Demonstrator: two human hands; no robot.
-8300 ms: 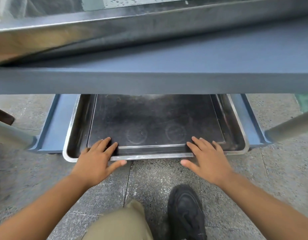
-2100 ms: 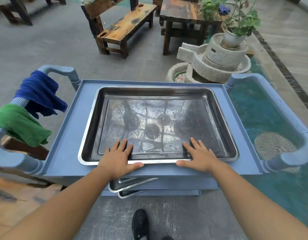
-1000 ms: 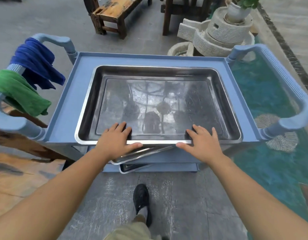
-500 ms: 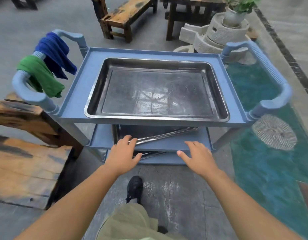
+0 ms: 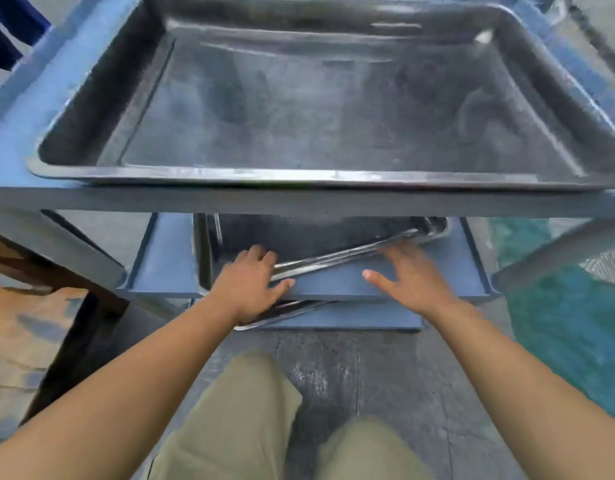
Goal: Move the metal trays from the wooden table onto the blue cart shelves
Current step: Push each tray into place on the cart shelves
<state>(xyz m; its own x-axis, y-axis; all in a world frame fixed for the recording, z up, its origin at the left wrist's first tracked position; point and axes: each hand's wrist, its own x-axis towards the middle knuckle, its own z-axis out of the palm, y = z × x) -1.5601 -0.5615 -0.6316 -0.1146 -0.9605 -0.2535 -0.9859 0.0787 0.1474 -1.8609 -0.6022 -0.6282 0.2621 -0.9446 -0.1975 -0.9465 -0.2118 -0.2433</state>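
A large metal tray lies flat on the top shelf of the blue cart. On the middle shelf a second metal tray sits skewed, its front rim running diagonally. My left hand rests on that tray's near left corner, fingers over the rim. My right hand hovers spread above the shelf, beside the tray's rim, blurred. A third tray's corner pokes out from the bottom shelf.
A wooden table stands at the left, next to the cart. Teal water lies at the right, beyond the cart leg. A blue cloth hangs at the top left. My knees are over grey paving.
I have crouched lower and closer to the cart. Both hands moved forward from the shelf's front edge onto the skewed tray on the middle shelf.
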